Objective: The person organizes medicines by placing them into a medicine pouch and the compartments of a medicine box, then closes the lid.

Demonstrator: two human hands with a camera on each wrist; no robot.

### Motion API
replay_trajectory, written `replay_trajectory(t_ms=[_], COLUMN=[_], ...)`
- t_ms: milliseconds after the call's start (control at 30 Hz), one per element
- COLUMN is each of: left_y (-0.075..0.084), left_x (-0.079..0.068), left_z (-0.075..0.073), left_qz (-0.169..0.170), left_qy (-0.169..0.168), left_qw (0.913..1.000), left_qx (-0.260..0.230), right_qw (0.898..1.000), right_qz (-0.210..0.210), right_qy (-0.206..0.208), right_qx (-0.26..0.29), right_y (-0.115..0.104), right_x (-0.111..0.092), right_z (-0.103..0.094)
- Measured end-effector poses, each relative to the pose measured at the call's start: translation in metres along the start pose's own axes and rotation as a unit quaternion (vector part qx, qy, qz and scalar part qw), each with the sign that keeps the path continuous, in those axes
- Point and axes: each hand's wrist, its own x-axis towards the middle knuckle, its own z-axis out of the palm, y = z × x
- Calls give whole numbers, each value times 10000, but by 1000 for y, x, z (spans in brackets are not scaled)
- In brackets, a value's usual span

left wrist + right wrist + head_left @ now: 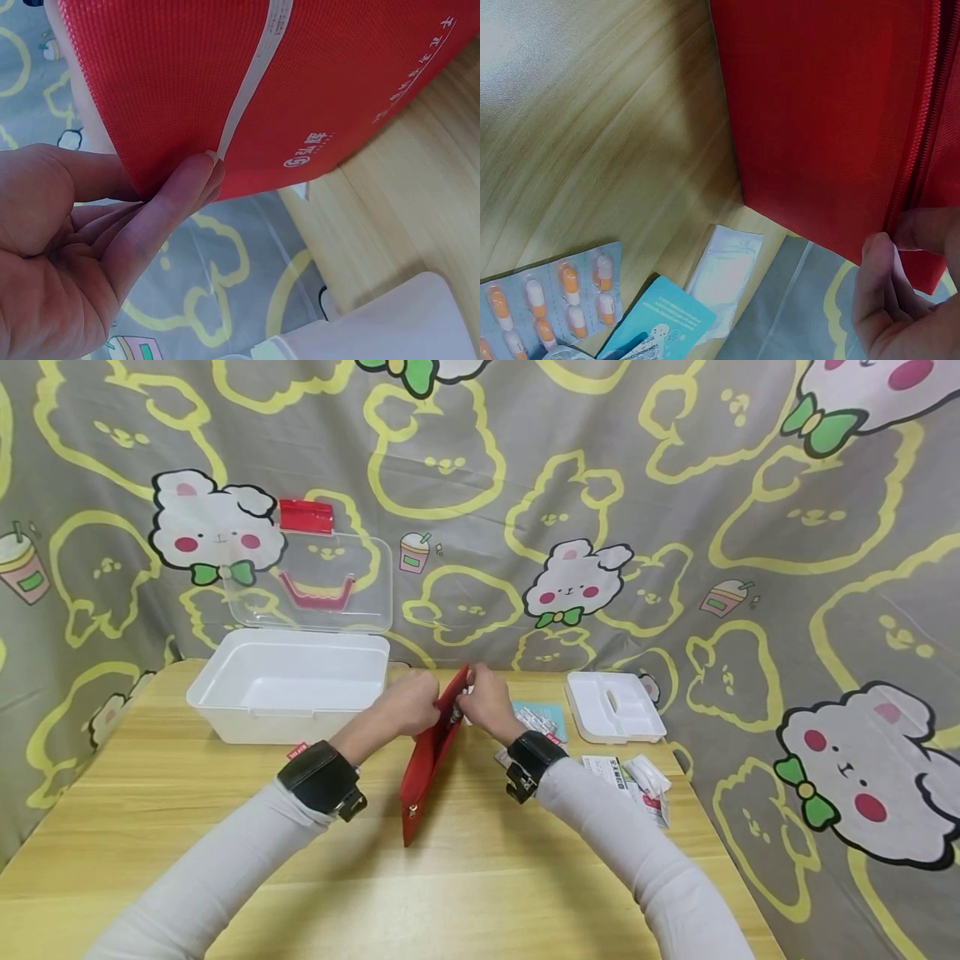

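A red zip pouch (423,768) stands on edge between my two hands over the middle of the wooden table. My left hand (412,703) pinches its upper edge beside a pale stripe; white lettering shows on that face in the left wrist view. My right hand (489,700) is at the far end of the pouch. In the right wrist view, the thumb and fingers of that hand pinch the pouch at the end of its zipper (921,112). The zipper's slider is hidden there.
At the back left stands a white box (288,727) with its clear lid (360,560) raised. A white divided tray (592,727) lies at the back right. Near the right arm are a capsule blister pack (570,296), a teal packet (675,315) and several small packets (648,774).
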Motion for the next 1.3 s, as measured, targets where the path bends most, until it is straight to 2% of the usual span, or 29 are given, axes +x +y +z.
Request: replay_trajectory(t_ms=[367, 700, 1300], left_y=[0, -2, 0], left_x=[0, 1, -3], left_z=[0, 3, 1], left_qz=[-120, -87, -118], left_qy=[-81, -58, -50], left_qw=[9999, 9999, 9995], left_qx=[-85, -74, -273], right_qw=[9999, 9994, 9996], right_qz=[114, 253, 95], right_qy=[49, -22, -154], right_qx=[54, -255, -221], right_y=[3, 8, 5], right_x=[-1, -1, -2], right_z=[6, 10, 3])
